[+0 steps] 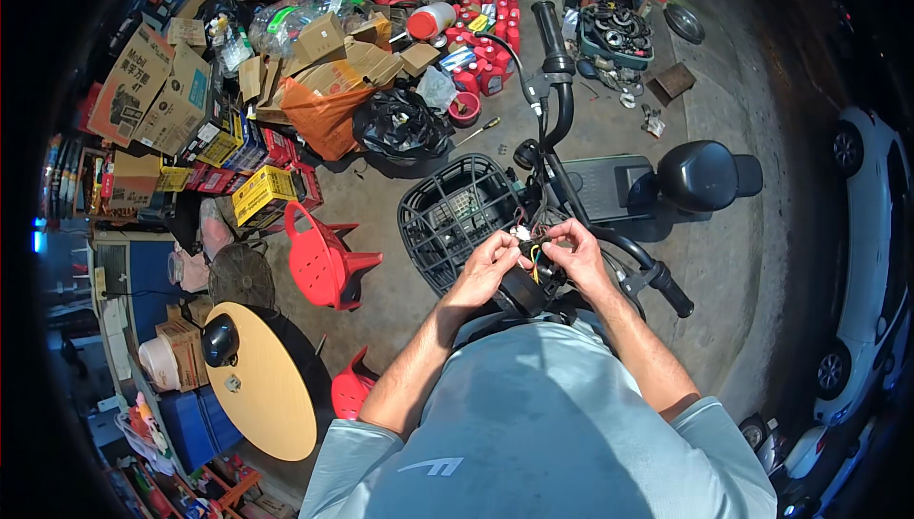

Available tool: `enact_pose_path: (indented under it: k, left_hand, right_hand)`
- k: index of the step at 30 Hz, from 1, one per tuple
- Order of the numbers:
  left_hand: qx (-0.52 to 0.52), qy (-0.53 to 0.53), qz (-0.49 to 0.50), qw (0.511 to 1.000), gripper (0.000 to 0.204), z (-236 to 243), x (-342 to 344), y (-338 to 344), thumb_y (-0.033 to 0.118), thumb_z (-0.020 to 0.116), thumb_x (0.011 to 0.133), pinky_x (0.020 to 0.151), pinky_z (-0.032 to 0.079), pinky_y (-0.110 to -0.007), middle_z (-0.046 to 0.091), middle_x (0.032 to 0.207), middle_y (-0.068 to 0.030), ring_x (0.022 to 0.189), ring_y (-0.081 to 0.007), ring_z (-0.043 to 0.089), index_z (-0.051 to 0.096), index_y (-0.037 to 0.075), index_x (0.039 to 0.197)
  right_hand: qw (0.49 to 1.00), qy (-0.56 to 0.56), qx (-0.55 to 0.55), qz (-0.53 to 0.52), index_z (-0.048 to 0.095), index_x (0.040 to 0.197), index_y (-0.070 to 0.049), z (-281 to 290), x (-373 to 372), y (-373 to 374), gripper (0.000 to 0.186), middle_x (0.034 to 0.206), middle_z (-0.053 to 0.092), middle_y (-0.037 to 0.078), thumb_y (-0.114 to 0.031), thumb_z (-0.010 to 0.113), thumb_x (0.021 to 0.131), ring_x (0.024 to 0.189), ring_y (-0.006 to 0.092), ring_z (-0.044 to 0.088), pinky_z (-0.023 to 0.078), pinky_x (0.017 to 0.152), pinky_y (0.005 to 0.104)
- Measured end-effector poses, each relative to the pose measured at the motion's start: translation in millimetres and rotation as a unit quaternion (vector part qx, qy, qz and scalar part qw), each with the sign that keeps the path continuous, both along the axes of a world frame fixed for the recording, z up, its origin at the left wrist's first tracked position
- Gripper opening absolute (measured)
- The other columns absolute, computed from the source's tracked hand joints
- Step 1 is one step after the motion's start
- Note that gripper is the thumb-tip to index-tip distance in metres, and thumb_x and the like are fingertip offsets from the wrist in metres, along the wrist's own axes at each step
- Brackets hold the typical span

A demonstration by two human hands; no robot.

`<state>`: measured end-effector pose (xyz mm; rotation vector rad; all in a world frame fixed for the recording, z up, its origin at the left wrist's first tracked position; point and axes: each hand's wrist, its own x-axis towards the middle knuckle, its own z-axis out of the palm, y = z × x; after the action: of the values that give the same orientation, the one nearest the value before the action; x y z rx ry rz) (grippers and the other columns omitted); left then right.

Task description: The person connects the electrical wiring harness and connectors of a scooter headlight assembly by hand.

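Both hands meet over the front of an electric scooter, between its black wire basket point(446, 219) and its handlebar point(564, 176). A bundle of thin wires point(536, 262), some yellow and some dark, lies between my fingers. Next to it a small white connector point(520, 232) shows at my left fingertips. My left hand point(487, 269) is closed in a pinch on the wiring. Opposite it, my right hand point(577, 257) pinches the same bundle from the right. The fingertips hide exactly which strands each hand grips. Below the wires sits a round black part point(520, 290).
The scooter's black seat point(698, 176) lies to the right. Red plastic chairs point(324, 257) and a round wooden table point(262, 381) stand at the left. Cardboard boxes point(143, 86), a black bag point(405, 127) and red bottles point(493, 67) crowd the far side. A screwdriver point(478, 131) lies on the floor.
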<state>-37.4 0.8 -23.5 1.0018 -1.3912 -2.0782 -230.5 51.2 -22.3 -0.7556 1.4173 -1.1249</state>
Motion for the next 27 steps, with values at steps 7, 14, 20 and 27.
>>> enact_pose_path:
  k: [7,14,20,27]
  left_hand:
    - [0.016,-0.003,0.008,1.0,0.015,0,1,1,0.02,0.048,0.1,0.077,0.047,-0.026,0.066,0.093,-0.0064,0.086,-0.0094,0.058,0.049,0.005,0.105]
    - [0.02,-0.004,0.013,1.0,0.014,-4,-1,1,0.018,0.05,0.099,0.077,0.046,-0.026,0.066,0.09,-0.0059,0.085,-0.0093,0.058,0.05,0.005,0.104]
    - [0.038,-0.003,0.009,0.999,0.014,3,-1,1,0.019,0.049,0.099,0.078,0.046,-0.026,0.066,0.091,-0.0055,0.086,-0.0093,0.058,0.05,0.005,0.104]
    - [0.02,0.013,0.009,1.0,0.014,6,-2,3,0.019,0.049,0.099,0.078,0.045,-0.026,0.065,0.091,-0.0049,0.087,-0.0083,0.056,0.05,0.006,0.104]
  right_hand:
    - [1.0,-0.02,0.009,-0.004,0.055,0.098,-0.003,-5,-1,3,0.022,0.094,0.06,0.003,0.0,0.067,0.079,0.069,0.0048,0.059,0.048,0.062,0.0195]
    - [0.998,-0.066,-0.008,-0.019,0.055,0.099,-0.004,-7,0,4,0.02,0.091,0.06,0.001,-0.001,0.065,0.082,0.064,0.0029,0.056,0.044,0.056,0.0188]
    - [0.999,-0.017,-0.006,-0.043,0.058,0.1,-0.003,-1,6,0,0.019,0.089,0.058,0.0,-0.004,0.066,0.083,0.063,0.0033,0.054,0.043,0.055,0.0195]
    - [0.977,0.195,-0.085,-0.023,0.064,0.09,-0.001,5,3,-37,0.015,0.075,0.064,0.003,-0.012,0.067,0.081,0.064,0.0078,0.055,0.045,0.06,0.024]
